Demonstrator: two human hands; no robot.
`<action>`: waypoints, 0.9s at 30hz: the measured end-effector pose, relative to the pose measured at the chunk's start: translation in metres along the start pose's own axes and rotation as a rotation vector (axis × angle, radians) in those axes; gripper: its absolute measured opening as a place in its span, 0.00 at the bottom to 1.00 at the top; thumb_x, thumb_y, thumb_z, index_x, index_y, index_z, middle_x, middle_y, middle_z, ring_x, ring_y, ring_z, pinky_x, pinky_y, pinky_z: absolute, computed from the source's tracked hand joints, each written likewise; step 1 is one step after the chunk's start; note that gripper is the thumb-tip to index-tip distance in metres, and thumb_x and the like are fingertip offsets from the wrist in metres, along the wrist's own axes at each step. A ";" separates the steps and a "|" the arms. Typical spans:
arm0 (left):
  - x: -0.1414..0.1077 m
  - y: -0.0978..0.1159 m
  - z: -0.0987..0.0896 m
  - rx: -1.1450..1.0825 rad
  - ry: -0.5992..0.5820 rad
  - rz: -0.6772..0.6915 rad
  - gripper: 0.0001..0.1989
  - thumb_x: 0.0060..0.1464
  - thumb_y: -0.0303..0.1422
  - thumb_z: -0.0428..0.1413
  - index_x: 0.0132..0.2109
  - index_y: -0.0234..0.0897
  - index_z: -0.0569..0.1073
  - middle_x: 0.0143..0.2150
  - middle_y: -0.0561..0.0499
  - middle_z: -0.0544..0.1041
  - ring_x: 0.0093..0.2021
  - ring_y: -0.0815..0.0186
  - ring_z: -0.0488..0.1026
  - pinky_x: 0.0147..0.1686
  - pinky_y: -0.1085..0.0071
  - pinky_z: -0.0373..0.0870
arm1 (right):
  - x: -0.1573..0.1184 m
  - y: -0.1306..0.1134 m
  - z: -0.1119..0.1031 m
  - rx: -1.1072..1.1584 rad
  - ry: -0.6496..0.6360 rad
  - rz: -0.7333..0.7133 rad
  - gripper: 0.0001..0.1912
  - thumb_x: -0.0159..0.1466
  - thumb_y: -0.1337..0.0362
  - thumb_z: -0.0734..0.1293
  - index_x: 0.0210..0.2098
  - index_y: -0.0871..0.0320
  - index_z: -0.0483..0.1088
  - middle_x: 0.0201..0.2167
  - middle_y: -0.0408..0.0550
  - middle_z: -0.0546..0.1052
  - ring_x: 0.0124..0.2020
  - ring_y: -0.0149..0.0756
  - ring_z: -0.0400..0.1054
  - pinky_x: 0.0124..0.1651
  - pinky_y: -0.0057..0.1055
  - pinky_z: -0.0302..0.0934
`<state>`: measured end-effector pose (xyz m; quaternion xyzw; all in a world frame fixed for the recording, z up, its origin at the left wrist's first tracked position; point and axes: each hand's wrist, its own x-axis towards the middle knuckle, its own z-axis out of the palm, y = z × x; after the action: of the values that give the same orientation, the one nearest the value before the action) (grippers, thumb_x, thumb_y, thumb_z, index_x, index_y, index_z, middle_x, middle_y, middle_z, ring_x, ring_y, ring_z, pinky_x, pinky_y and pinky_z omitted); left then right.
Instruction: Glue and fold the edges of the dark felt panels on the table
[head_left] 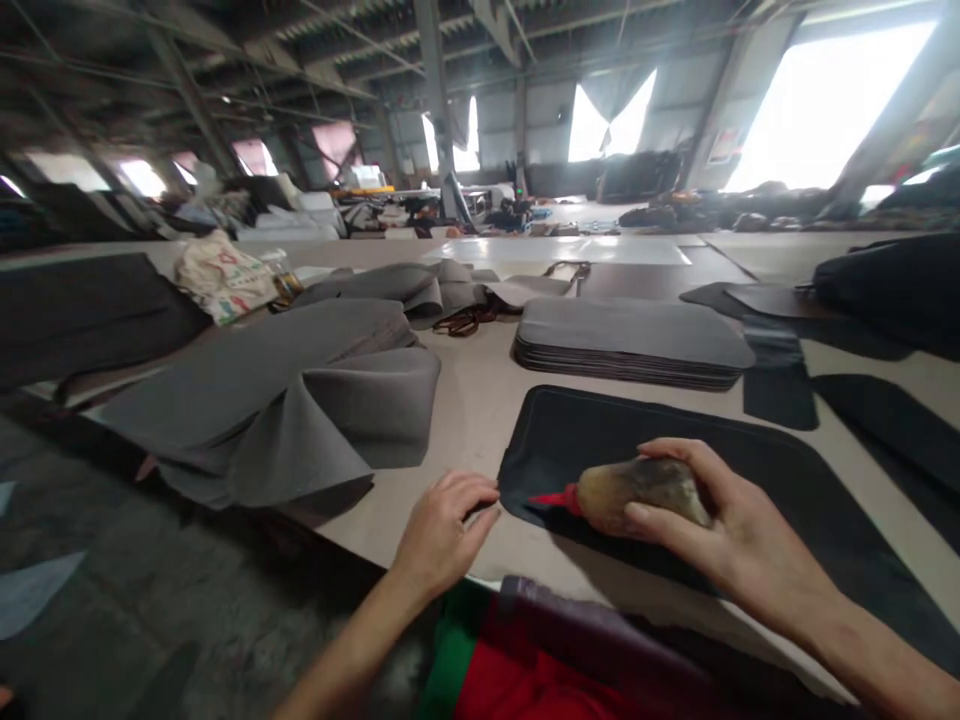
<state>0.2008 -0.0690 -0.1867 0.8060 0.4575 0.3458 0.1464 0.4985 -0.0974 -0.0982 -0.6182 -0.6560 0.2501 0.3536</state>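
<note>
My right hand (720, 510) is wrapped round a yellowish, stained bottle (611, 495) with a red pointed nozzle. The bottle lies nearly level, and its tip points left, over the left part of a black flat panel (637, 430) near the table's front edge. At the panel's left corner is my left hand (454, 520), its fingers bent and pressed together at the corner; whether they pinch the edge cannot be made out. Behind the panel stands a neat stack of grey pieces (630, 335).
Large grey sheets (300, 390), partly folded, spread over the table's left side. A printed cloth bag (221, 278) sits beyond them. Black pieces (892, 430) and a dark bundle (892, 290) lie at the right. The pale table (469, 400) has its front edge by my body.
</note>
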 end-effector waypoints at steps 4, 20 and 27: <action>-0.001 0.001 0.002 0.048 0.014 -0.005 0.07 0.62 0.28 0.57 0.46 0.42 0.76 0.50 0.50 0.79 0.52 0.60 0.73 0.54 0.59 0.69 | 0.006 0.001 0.010 -0.034 -0.002 -0.023 0.26 0.55 0.45 0.71 0.48 0.52 0.70 0.36 0.44 0.78 0.34 0.41 0.73 0.36 0.35 0.66; 0.000 0.001 0.005 0.117 -0.035 0.017 0.13 0.65 0.27 0.53 0.53 0.42 0.75 0.50 0.49 0.79 0.52 0.59 0.73 0.54 0.58 0.70 | 0.020 -0.008 0.026 -0.166 -0.071 -0.323 0.19 0.63 0.51 0.68 0.48 0.53 0.67 0.43 0.46 0.74 0.39 0.39 0.71 0.42 0.37 0.64; 0.001 0.004 0.005 0.140 -0.042 0.022 0.13 0.65 0.26 0.52 0.52 0.41 0.75 0.48 0.48 0.78 0.51 0.58 0.72 0.52 0.57 0.70 | 0.026 -0.024 0.015 -0.324 -0.150 -0.413 0.15 0.66 0.54 0.66 0.49 0.53 0.66 0.47 0.47 0.72 0.40 0.41 0.71 0.42 0.39 0.63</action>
<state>0.2072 -0.0698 -0.1873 0.8263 0.4687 0.2974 0.0957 0.4717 -0.0728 -0.0850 -0.4996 -0.8240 0.1095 0.2440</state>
